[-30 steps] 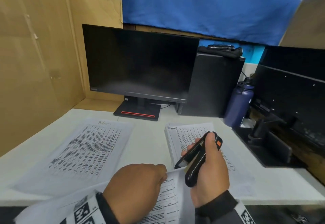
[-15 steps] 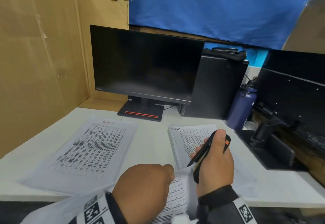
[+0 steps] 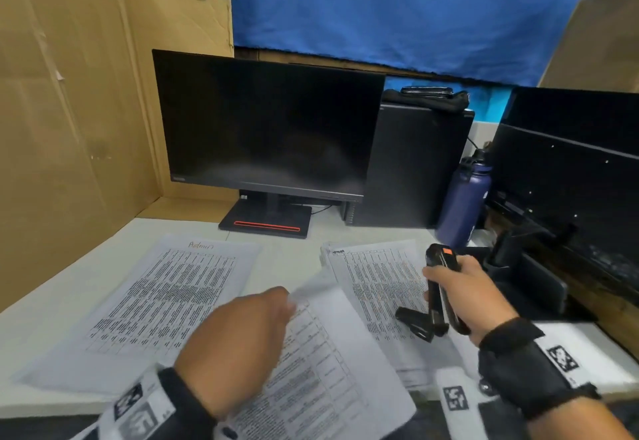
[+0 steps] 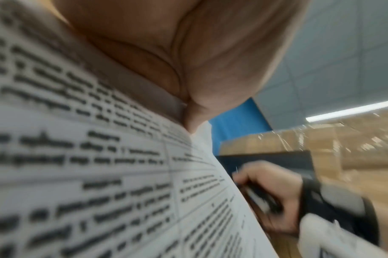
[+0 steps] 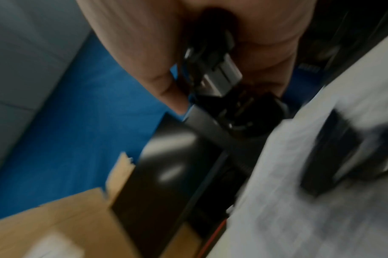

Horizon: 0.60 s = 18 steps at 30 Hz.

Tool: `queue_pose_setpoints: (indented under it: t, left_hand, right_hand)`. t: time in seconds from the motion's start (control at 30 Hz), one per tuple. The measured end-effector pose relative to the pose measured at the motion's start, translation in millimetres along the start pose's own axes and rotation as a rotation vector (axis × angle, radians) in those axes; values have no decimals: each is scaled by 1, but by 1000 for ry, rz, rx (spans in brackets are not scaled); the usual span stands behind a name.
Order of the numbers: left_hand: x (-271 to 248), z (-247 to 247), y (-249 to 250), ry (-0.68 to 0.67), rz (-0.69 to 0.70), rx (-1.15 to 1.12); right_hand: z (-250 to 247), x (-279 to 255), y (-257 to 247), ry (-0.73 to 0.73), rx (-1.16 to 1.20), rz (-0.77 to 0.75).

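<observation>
Left hand (image 3: 238, 332) pinches a corner of the printed packet (image 3: 321, 370) at six o'clock, seemingly stapled, not yet laid down; right hand (image 3: 466, 298) grips the hinged-open stapler (image 3: 437, 294) at three o'clock, over the remaining stack of sheets (image 3: 373, 273)

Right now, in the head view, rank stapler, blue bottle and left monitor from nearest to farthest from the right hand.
1. stapler: held in the right hand.
2. blue bottle: behind it, rightward.
3. left monitor: far back, left.
</observation>
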<state>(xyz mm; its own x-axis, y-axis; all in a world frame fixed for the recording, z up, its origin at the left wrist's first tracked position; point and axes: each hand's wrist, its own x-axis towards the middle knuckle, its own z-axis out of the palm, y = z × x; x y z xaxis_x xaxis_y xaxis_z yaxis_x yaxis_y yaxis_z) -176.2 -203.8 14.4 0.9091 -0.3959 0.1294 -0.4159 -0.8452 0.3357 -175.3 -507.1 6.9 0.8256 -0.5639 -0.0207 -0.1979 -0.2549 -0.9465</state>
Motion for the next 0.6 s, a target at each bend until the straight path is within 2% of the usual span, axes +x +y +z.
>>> queue_pose_setpoints:
  t: [0.07, 0.13, 0.2, 0.27, 0.33, 0.37, 0.43, 0.5, 0.53, 0.6]
  left_hand:
    - [9, -13, -16, 81, -91, -222]
    - [17, -22, -35, 161, -184, -444]
    - [23, -28, -46, 180, -279, -751]
    - [27, -31, -49, 220, -364, -987]
    - [31, -31, -51, 279, -423, -1119]
    - [33, -29, -51, 298, -433, -1164]
    - [36, -27, -51, 313, -436, -1249]
    - [37, -25, -49, 311, -435, -1317]
    - [39, -25, -47, 301, -432, -1336]
    - [42, -26, -38, 249, -399, -1363]
  right_hand:
    - [-30, 32, 18, -26, -363, 2]
    - [-56, 59, 38, -50, -627, 25]
    - [-76, 85, 59, -62, -897, 47]
    - [-88, 104, 73, -96, -1098, 62]
    - [-89, 106, 71, -117, -1183, 70]
    - [-87, 103, 68, -112, -1188, 66]
    - [-78, 91, 57, -39, -1101, -65]
    - [-57, 60, 38, 8, -754, -269]
    - [-43, 39, 29, -81, -533, -340]
    - [-11, -7, 10, -398, -123, -352]
